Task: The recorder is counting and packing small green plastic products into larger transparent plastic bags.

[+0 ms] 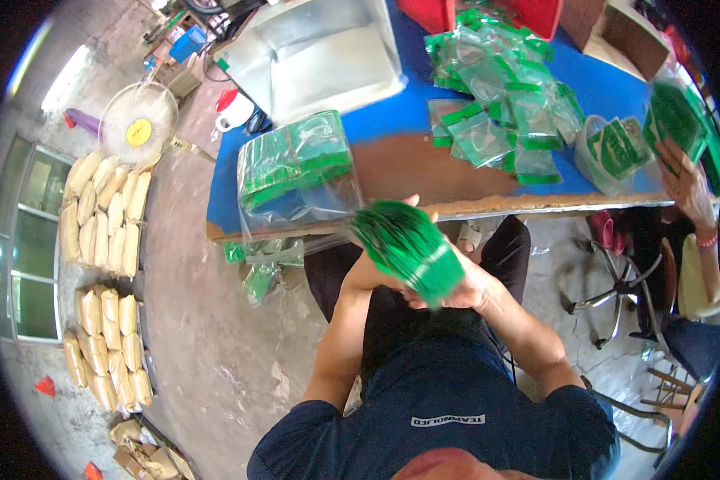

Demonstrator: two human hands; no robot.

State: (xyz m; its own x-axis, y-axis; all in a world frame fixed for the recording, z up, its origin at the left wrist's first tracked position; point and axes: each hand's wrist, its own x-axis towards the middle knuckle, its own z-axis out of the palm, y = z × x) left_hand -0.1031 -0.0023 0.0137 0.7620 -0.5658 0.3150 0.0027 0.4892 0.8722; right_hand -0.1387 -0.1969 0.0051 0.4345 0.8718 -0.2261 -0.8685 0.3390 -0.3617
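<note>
Above my lap, at the front edge of the table, a thick stack of green packets (408, 246) is held between both of my hands. My left hand (368, 274) grips the stack from its left side, partly hidden under it. On the right and lower end, my right hand (474, 286) closes round the packets. The stack is tilted and a little smeared by motion. Just beyond my left hand, a clear plastic bag (296, 206) lies on the table with green-edged packets (300, 152) inside, its loose end hanging over the edge.
A heap of clear, green-edged packets (496, 88) covers the blue table (384, 120) at back right, near a clear tub (608, 152). A metal tray (332, 64) stands back left. At far right, a co-worker's hand (684, 180) holds green packets. Brown sacks (108, 212) line the left wall.
</note>
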